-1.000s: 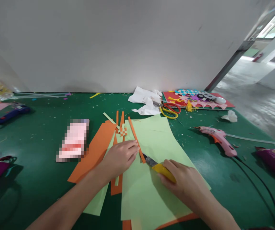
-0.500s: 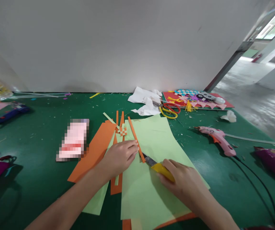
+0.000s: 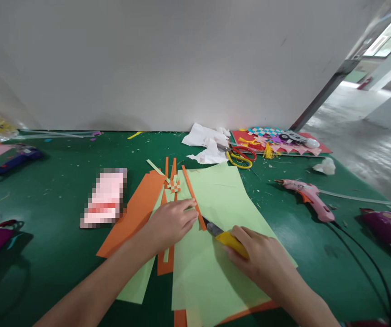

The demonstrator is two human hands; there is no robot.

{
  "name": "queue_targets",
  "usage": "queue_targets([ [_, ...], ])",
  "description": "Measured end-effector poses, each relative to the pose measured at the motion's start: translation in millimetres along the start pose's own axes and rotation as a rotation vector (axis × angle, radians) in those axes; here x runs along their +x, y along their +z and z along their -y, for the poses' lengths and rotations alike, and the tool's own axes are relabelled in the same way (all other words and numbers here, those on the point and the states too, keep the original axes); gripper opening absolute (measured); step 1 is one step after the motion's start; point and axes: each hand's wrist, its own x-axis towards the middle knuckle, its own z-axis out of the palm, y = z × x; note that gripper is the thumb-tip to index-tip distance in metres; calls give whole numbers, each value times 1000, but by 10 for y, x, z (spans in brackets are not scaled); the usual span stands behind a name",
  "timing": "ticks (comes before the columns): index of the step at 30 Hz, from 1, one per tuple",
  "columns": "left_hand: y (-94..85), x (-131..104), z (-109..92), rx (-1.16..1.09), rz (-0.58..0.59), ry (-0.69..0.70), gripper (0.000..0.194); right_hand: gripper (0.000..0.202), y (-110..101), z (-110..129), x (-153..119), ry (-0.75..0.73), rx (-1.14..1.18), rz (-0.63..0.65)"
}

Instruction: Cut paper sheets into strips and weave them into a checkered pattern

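From your head cam, I'd guess you're lining up the cutter (image 3: 232,244) with the strip's near end. Your right hand (image 3: 262,252) is wrapped round the cutter; your left hand (image 3: 172,222) has its fingers bunched at the strip (image 3: 189,185), can't tell if pinching or just pressing. Next move probably calls for a firm hold and light touch. Strip's slim, orange, pretty straight, slanting over the green sheet (image 3: 205,272) between your hands, sticking out past your left fingertips.

green table (image 3: 57,195) bears paper sheets (image 3: 226,281), tissue (image 3: 204,136), pink glue gun (image 3: 314,198)
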Motion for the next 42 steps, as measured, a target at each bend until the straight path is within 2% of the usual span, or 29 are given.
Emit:
queue_targets([
  [10, -20, 4, -12, 19, 15, 10, 23, 13, 25, 7, -25, 19, 5, 4],
  [16, -26, 29, -38, 105, 24, -15, 19, 11, 26, 21, -13, 39, -15, -1],
  [27, -5, 0, -4, -2, 15, 0, 22, 15, 29, 19, 12, 31, 11, 30],
  [32, -15, -4, -12, 23, 58, -41, 23, 14, 25, 36, 39, 41, 21, 41],
  [42, -27, -10, -28, 30, 57, -44, 24, 17, 16, -3, 127, 65, -65, -1],
])
